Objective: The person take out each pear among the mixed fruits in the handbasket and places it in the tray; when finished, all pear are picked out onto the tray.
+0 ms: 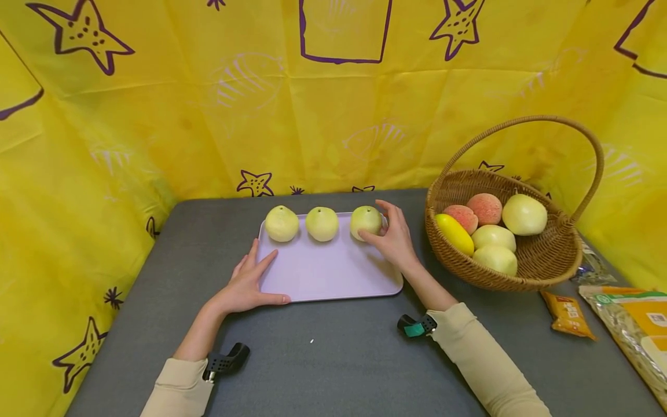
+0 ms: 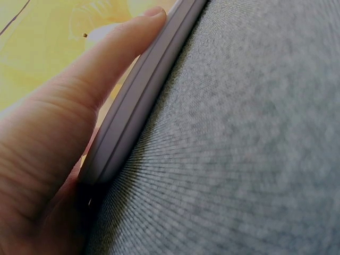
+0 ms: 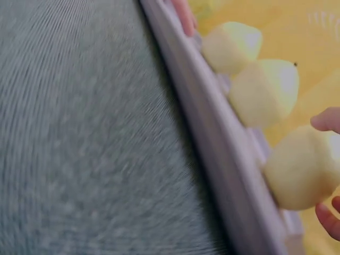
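Observation:
Three pale yellow-green pears stand in a row along the far side of a lilac tray (image 1: 328, 272): a left pear (image 1: 282, 224), a middle pear (image 1: 322, 225) and a right pear (image 1: 363, 220). My right hand (image 1: 391, 234) holds the right pear, thumb in front and fingers behind its right side; the right wrist view shows this pear (image 3: 300, 167) resting against the tray. At the tray's near left corner lies my left hand (image 1: 247, 289), fingers spread along the left side. In the left wrist view the thumb (image 2: 101, 64) stretches straight along the tray's near rim (image 2: 141, 101).
A wicker basket (image 1: 554, 260) with a tall handle stands at the right, holding two peaches (image 1: 485, 208), a yellow oblong fruit (image 1: 454, 234) and several pale fruits (image 1: 524, 215). Beside it lie an orange packet (image 1: 568, 314) and a larger bag (image 1: 633, 330). Yellow cloth (image 1: 323, 127) hangs behind the grey table.

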A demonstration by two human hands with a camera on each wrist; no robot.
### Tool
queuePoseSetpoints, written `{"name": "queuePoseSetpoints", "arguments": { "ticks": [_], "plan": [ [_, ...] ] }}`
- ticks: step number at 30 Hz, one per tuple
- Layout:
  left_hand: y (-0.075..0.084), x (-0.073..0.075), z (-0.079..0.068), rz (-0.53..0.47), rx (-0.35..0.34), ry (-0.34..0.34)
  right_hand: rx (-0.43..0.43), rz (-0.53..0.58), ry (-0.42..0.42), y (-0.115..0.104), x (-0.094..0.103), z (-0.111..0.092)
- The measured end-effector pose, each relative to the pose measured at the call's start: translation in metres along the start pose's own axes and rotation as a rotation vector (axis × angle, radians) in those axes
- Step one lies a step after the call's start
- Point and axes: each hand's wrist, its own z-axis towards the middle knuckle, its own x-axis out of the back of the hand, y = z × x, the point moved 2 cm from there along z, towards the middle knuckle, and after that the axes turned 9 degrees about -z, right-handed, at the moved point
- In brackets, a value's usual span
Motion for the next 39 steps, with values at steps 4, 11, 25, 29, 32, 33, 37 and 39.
{"name": "queuePoseSetpoints", "arguments": {
  "ticks": [4, 11, 25, 29, 32, 33, 37, 39],
  "plan": [
    [0.002, 0.000, 0.000, -0.003, -0.006, 0.004, 0.070, -0.023, 0.030, -0.012, 0.009, -0.001],
    [0.001, -0.002, 0.001, 0.002, -0.008, 0.005, 0.156, 0.047, 0.049, -0.044, 0.041, -0.006],
    [-0.002, -0.003, 0.001, 0.011, -0.024, 0.015, 0.112, 0.112, -0.033, -0.053, 0.124, -0.029],
    [-0.003, -0.003, 0.001, 0.016, -0.031, 0.018, 0.113, 0.016, -0.065, -0.042, 0.146, -0.033],
    [-0.003, -0.003, 0.001, 0.015, -0.032, 0.021, 0.076, -0.045, -0.121, -0.031, 0.161, -0.034],
    [-0.003, -0.004, 0.002, 0.016, -0.030, 0.021, 0.066, -0.070, -0.143, -0.028, 0.166, -0.035],
    [-0.002, -0.003, 0.002, 0.010, -0.026, 0.018, 0.056, -0.184, -0.237, -0.017, 0.184, -0.034],
    [-0.002, -0.003, 0.002, 0.011, -0.024, 0.018, 0.088, -0.239, -0.292, -0.013, 0.192, -0.033]
  ]
}}
